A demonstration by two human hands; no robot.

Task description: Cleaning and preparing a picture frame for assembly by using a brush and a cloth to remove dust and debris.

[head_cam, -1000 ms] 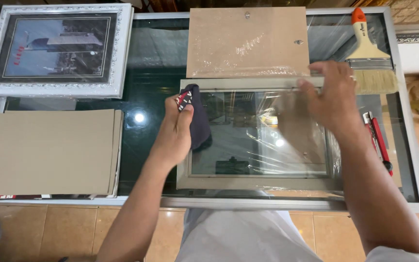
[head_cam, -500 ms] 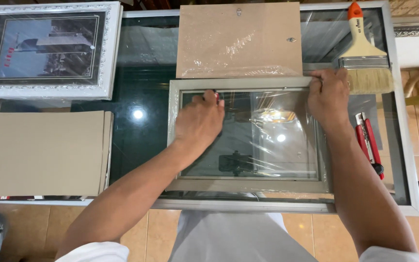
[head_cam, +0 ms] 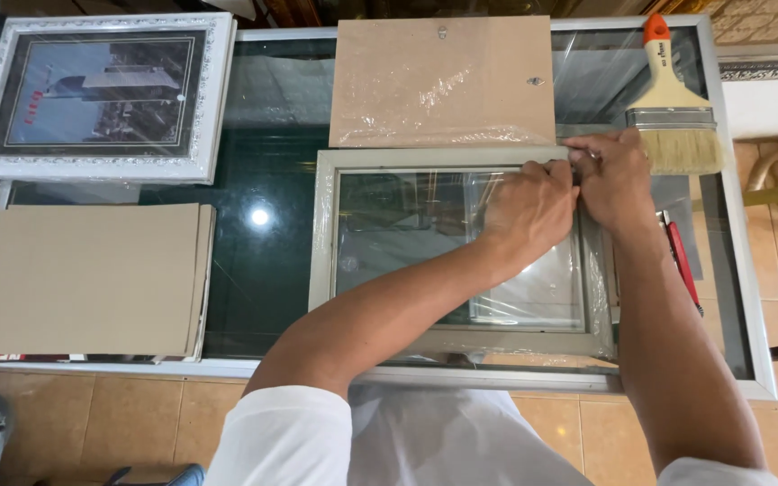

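— Both of our hands meet at the upper right corner of the grey picture frame [head_cam: 461,252], which lies flat on the glass table [head_cam: 263,270], wrapped in clear film.

— From the head view, our left hand [head_cam: 529,207] and right hand [head_cam: 614,175] touch there, fingers curled and pinching the film [head_cam: 533,288]. Just beyond lie a brown backing board [head_cam: 443,81] and a paintbrush [head_cam: 673,99].

Both arms stretched fwd, left hand [head_cam: 529,209] knuckles up, fingers curled, right hand [head_cam: 614,177] beside it, touching, fingertips pinched together
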